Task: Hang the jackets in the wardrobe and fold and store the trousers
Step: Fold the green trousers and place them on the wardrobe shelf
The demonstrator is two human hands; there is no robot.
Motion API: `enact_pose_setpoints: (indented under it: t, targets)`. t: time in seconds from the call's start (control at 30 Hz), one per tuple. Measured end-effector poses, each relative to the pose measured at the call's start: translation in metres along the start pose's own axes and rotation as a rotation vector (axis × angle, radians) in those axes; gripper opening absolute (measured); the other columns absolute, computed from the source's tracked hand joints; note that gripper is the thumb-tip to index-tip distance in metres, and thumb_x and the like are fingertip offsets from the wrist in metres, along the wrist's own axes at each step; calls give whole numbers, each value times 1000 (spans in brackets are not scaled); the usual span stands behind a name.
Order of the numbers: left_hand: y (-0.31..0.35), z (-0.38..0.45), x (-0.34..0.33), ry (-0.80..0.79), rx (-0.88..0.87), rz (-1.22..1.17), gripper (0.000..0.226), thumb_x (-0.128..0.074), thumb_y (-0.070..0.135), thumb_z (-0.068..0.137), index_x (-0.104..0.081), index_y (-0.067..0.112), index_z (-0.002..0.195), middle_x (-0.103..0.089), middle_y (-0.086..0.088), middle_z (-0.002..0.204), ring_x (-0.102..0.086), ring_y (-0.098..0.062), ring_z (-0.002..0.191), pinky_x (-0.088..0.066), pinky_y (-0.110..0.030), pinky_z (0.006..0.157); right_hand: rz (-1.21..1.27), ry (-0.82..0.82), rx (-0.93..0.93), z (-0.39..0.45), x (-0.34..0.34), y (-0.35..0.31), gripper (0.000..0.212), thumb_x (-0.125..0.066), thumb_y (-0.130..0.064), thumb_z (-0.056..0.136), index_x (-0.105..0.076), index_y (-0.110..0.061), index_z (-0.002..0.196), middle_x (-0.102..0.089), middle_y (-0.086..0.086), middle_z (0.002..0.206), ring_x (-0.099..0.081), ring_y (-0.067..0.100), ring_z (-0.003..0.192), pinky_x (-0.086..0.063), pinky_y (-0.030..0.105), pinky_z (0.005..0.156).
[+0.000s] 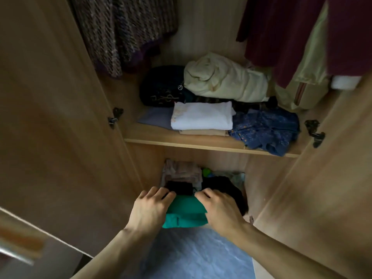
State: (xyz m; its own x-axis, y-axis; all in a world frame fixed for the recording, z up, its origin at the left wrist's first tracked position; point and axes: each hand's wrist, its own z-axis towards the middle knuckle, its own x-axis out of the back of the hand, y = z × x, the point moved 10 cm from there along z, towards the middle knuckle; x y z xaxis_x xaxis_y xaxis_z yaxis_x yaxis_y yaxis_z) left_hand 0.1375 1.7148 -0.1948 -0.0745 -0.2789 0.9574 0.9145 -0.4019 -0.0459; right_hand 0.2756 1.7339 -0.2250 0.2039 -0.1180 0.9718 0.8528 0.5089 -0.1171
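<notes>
At lower centre of the frame I hold the folded green trousers at the wardrobe's bottom compartment, left hand and right hand curled over opposite sides; the soft, light, floppy cloth probably needs support along both folded edges.

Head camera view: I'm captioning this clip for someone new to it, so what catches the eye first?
Both hands, left hand and right hand, hold a folded green garment at the mouth of the wardrobe's lower compartment. Above, on the shelf, a folded white cloth sits in front of a cream bundle. A maroon jacket hangs at top right.
</notes>
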Motion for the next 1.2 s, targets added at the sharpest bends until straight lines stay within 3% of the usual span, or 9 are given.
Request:
enact_pose_setpoints:
  t: [0.27, 0.57, 0.73, 0.87, 1.03, 1.2]
  targets:
    - [-30, 33, -114, -136, 12, -131, 43, -46, 27, 69, -70, 28, 104, -67, 10, 93, -65, -19, 76, -52, -30, 57, -53, -97, -65, 38, -85, 44, 74, -87, -9, 28, -68, -23, 98, -62, -4, 80, -61, 19, 61, -49, 31, 46]
    - [-12, 78, -262, -211, -27, -273, 43, -54, 29, 64, -68, 31, 104, -68, 10, 93, -65, -19, 77, -51, -29, 57, -73, -148, -157, 48, -196, 126, 79, -90, -10, 21, -71, -26, 96, -63, -6, 78, -63, 15, 58, -49, 28, 45]
    - [-22, 131, -388, -76, -102, -176, 48, -56, 27, 59, -73, 24, 104, -71, 2, 96, -68, -25, 80, -55, -34, 61, -130, -23, -162, 82, -310, 198, 73, -88, -8, 39, -68, -20, 108, -65, 1, 90, -66, 24, 70, -55, 35, 49]
    - [-25, 164, -505, 45, -146, -118, 50, -42, 25, 66, -73, 20, 105, -72, -3, 96, -68, -29, 82, -55, -37, 64, -162, 73, -182, 103, -413, 255, 66, -85, -6, 49, -68, -18, 112, -67, 4, 96, -67, 29, 76, -56, 38, 54]
    - [-26, 182, -624, 110, -184, -102, 55, -40, 25, 64, -73, 19, 108, -72, -3, 98, -68, -29, 84, -56, -36, 66, -196, 110, -173, 109, -517, 304, 71, -81, -7, 55, -63, -19, 122, -69, 4, 108, -69, 29, 87, -59, 39, 63]
    - [-23, 210, -705, 101, -161, -172, 52, -58, 13, 62, -70, 19, 113, -70, -5, 101, -67, -32, 84, -58, -39, 54, -292, 157, -168, 119, -567, 346, 70, -81, -10, 54, -64, -20, 121, -70, 3, 106, -70, 30, 85, -58, 35, 60]
